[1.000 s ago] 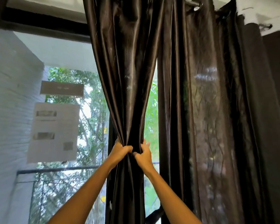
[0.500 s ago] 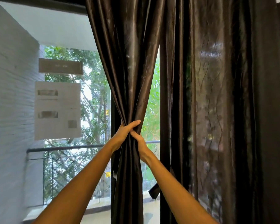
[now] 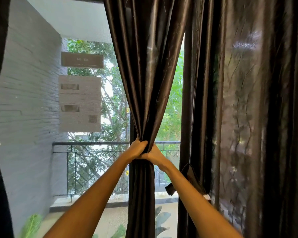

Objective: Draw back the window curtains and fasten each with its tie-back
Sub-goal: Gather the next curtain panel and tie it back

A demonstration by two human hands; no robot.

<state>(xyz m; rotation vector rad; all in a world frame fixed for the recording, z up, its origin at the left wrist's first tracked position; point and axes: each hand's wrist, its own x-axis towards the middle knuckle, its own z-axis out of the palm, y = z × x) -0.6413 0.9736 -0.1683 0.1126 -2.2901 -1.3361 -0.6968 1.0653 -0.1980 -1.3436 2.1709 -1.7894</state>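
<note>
Gripping the gathered dark curtain [image 3: 145, 93] at its pinched waist, left hand [image 3: 138, 149] and right hand [image 3: 154, 154] both clenched around the fabric, touching each other, mid-window before the balcony railing [image 3: 93, 143]. Hanging loose just right, beside the second curtain [image 3: 239, 117]: a dark tie-back [image 3: 190, 177].

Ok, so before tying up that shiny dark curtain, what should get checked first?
1. Shiny dark brown satin curtain bunched into one bundle: ok.
2. Left hand gripping the bundle: ok.
3. Right hand gripping just below: ok.
4. Dark fabric tie-back strap within reach, hanging beside the right forearm: ok.
5. A hand free to take the strap: not ok, both are busy.
6. Strap's end fastener working: cannot tell.
</note>
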